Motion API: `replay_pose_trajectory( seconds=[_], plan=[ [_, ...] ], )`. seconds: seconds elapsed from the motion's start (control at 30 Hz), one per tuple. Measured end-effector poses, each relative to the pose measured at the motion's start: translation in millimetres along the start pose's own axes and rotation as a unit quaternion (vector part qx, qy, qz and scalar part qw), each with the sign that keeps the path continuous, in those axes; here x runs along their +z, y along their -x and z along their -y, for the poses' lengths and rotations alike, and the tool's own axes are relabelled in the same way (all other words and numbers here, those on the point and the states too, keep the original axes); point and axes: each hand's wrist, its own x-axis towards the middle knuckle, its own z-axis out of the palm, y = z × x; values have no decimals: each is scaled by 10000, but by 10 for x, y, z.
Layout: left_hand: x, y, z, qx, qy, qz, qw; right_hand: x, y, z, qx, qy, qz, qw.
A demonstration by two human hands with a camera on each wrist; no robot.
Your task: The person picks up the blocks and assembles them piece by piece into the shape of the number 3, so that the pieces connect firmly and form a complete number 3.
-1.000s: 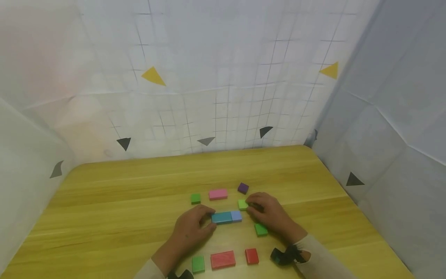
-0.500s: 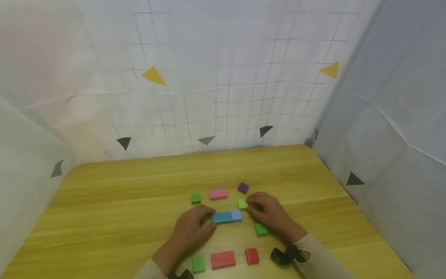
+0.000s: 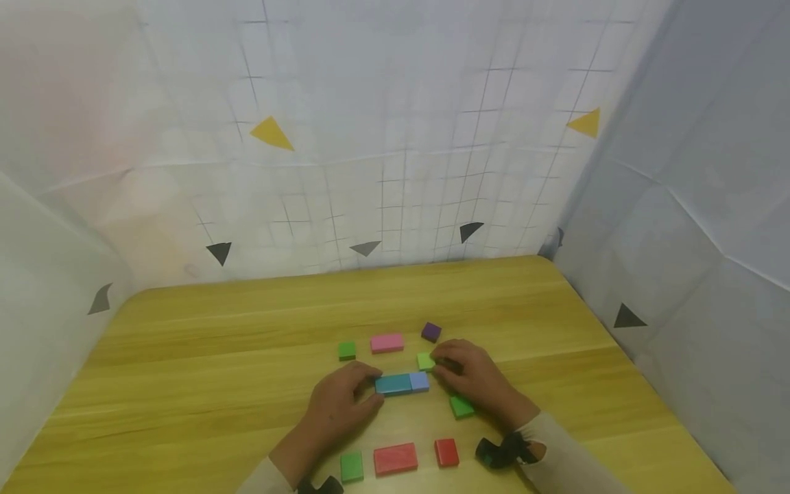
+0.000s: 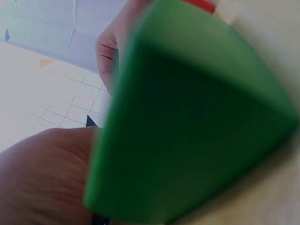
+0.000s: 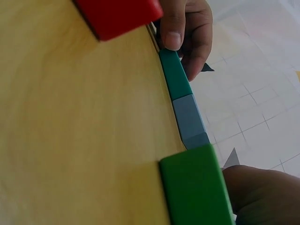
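Note:
My left hand [image 3: 341, 401] pinches the left end of a teal rectangular block [image 3: 393, 385] lying flat on the table. In the right wrist view its thumb rests on that teal block's [image 5: 176, 77] end. A light blue block [image 3: 419, 382] sits against the teal block's right end. My right hand [image 3: 476, 376] holds a small lime-green block [image 3: 425, 361] by its right side, just behind the light blue block. A green block [image 3: 461, 406] lies close under the right hand; in the right wrist view this green block [image 5: 194, 187] partly covers the hand.
Behind lie a green block [image 3: 347, 351], a pink block [image 3: 387, 343] and a purple block [image 3: 431, 332]. Nearer the front are another green block [image 3: 352, 467], a red rectangular block [image 3: 396, 459] and a smaller red block [image 3: 447, 453]. White sheeting [image 3: 382, 137] surrounds the wooden table [image 3: 204, 370].
My right hand has shifted slightly left with the lime-green block. The green block beneath that hand has also moved a touch left. The left hand and teal block stay put.

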Motion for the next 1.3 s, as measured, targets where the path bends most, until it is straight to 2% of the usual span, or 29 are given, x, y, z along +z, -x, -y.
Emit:
replay_pose_trajectory(
  seconds=[0.57,0.9,1.3],
  plan=[
    [9,9,14,5,-47,13,10000,0,-4,6,-149,125,1,9998],
    [10,9,20,47,34,-26,10000,10,18,-27,-285,9,-49,9996],
    [23,7,35,35,6,-13,10000,-21,54,-17,-29,-389,-53,9992]
  ],
)
